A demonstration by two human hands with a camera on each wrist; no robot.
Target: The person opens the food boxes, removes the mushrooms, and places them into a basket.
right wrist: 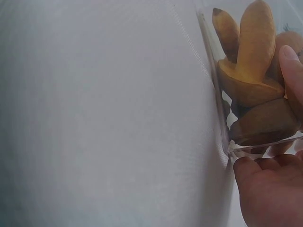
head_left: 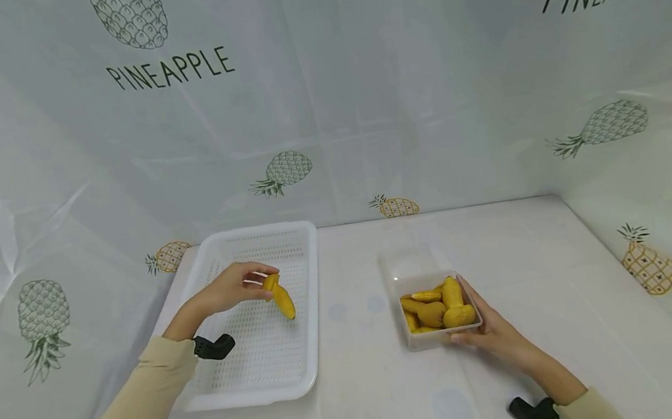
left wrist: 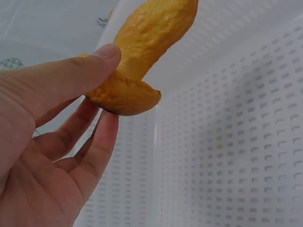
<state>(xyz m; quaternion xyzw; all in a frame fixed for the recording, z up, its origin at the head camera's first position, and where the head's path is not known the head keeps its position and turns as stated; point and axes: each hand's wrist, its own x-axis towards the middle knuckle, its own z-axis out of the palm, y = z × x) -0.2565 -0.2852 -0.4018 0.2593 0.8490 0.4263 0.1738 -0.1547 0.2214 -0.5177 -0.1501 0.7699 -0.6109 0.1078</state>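
My left hand point(head_left: 239, 286) pinches a yellow mushroom point(head_left: 284, 302) by its cap, above the white perforated basket point(head_left: 316, 295). Up close in the left wrist view, the thumb lies on one side of the cap point(left wrist: 125, 97) and the fingertips on the other, with the thick stem point(left wrist: 156, 35) pointing up and away. On the right, my right hand point(head_left: 493, 330) grips the near right corner of a clear plastic box point(head_left: 428, 340). Several yellow mushrooms point(head_left: 431, 314) fill this box, one with its stem upward point(right wrist: 255, 42) in the right wrist view.
The basket stands on the left of a white-covered table point(head_left: 370, 399), the box to its right. A clear lid-like panel point(head_left: 410, 256) lies behind the box. Pineapple-printed sheeting point(head_left: 348, 97) hangs at the back and both sides. Each wrist carries a black device point(head_left: 215, 348).
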